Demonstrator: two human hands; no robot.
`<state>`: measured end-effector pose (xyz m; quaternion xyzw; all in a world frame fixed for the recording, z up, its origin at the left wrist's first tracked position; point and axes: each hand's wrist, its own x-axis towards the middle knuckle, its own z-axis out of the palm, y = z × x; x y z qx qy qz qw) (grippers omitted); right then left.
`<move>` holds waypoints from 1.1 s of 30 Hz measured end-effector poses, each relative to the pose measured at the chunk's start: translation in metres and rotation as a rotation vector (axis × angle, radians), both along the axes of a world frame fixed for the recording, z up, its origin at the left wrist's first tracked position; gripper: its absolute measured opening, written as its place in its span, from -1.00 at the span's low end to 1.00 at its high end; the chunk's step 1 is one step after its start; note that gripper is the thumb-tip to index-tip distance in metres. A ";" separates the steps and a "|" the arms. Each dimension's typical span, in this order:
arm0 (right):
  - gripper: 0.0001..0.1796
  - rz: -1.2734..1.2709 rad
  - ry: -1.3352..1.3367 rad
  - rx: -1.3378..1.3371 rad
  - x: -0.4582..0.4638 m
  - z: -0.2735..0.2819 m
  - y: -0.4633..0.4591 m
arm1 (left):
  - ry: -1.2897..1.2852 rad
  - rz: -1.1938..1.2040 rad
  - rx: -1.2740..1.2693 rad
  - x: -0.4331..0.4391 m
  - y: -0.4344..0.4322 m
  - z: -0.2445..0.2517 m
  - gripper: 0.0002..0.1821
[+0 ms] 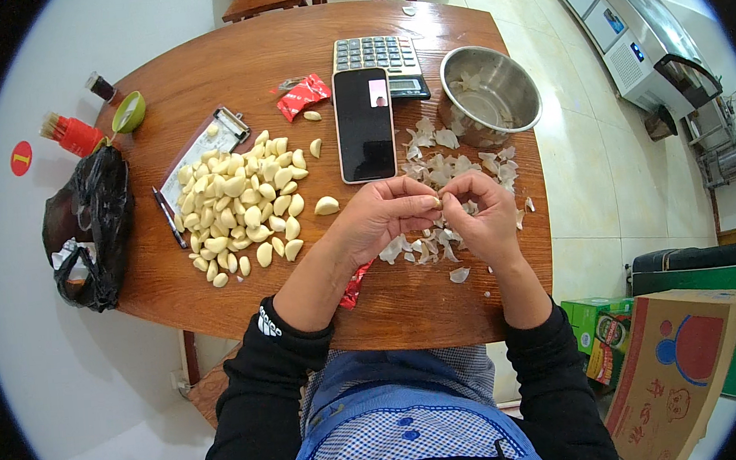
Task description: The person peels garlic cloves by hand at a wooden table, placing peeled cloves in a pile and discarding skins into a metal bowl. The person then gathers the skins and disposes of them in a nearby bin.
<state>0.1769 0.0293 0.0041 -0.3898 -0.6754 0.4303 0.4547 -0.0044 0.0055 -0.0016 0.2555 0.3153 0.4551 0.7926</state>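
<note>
A small garlic clove (437, 203), mostly hidden by fingertips, is pinched between the thumb and fingers of my left hand (377, 219). The thumb and forefinger of my right hand (485, 217) close on its other side. Papery garlic skins (434, 247) lie scattered on the wood beneath and around both hands. To the left spreads a heap of peeled garlic cloves (236, 208), partly over a clipboard with paper (190, 156). One loose clove (326, 205) rests between the heap and my left hand.
Beyond my hands are a smartphone (365, 133), leaning on a calculator (377, 54), and a steel pot (491, 100) with skins inside. A black plastic bag (91, 213), pen (169, 216) and green cup (130, 112) sit left. Cardboard boxes (676, 355) stand at right.
</note>
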 end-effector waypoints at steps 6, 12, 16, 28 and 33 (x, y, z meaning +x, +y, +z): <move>-0.97 -0.069 -0.054 0.039 0.002 0.000 0.002 | 0.058 0.070 -0.002 -0.001 0.001 0.004 -0.85; -0.89 -0.047 0.036 0.076 -0.002 -0.001 0.004 | 0.155 0.203 0.071 0.002 -0.001 0.005 -0.79; -0.87 0.039 -0.039 0.118 0.001 0.003 0.002 | 0.258 0.233 0.132 0.004 -0.002 0.003 -0.76; -0.94 0.006 -0.096 0.115 -0.001 0.002 0.001 | 0.567 0.261 0.504 0.008 -0.002 -0.006 -0.77; -0.93 0.008 -0.110 0.068 0.000 -0.002 -0.001 | 0.642 0.242 0.587 0.008 -0.003 -0.009 -0.75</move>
